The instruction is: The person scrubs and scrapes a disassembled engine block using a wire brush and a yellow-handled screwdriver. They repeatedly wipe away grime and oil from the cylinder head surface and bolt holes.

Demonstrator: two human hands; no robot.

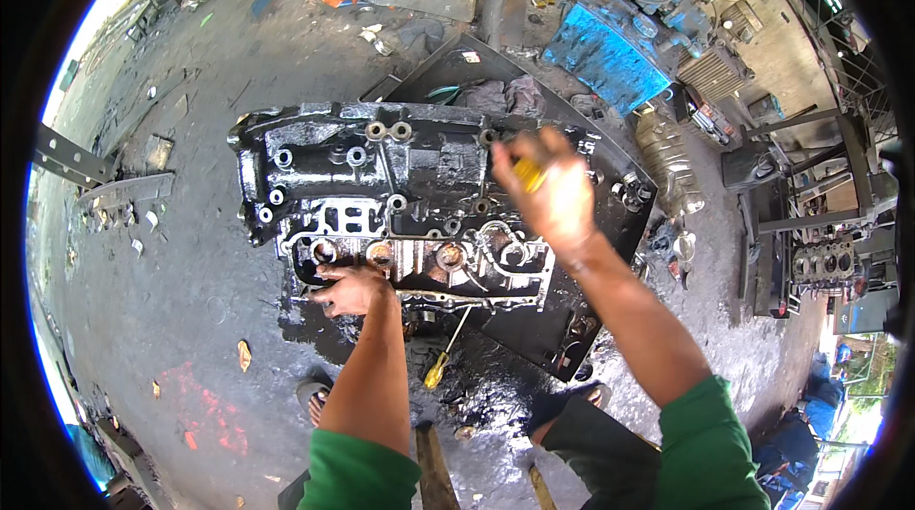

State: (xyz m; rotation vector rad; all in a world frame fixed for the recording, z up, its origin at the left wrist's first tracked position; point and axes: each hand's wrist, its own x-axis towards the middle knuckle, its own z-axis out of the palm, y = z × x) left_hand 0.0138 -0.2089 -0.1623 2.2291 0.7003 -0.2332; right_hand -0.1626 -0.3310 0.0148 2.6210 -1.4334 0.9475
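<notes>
A long, oily black metal engine cover (443, 162) lies across the middle. Along its near side is a lighter metal engine casting (415, 267) with several round openings. My left hand (351, 289) rests on the casting's near left edge, fingers apart and pointing left. Over the right part of the black cover, my right hand (553, 191) is smeared by motion and closed round a yellow-handled tool (527, 173); the tool's working end cannot be made out. A yellow-handled screwdriver (437, 372) lies below the casting, its shaft pointing up toward it.
A black tray (515, 329) lies under the parts, with dark cloth (496, 93) at its far side. A blue machine (610, 48) stands at the back right. A metal rack (805, 172) is at the right. My feet are near the tray on the oily floor (210, 319).
</notes>
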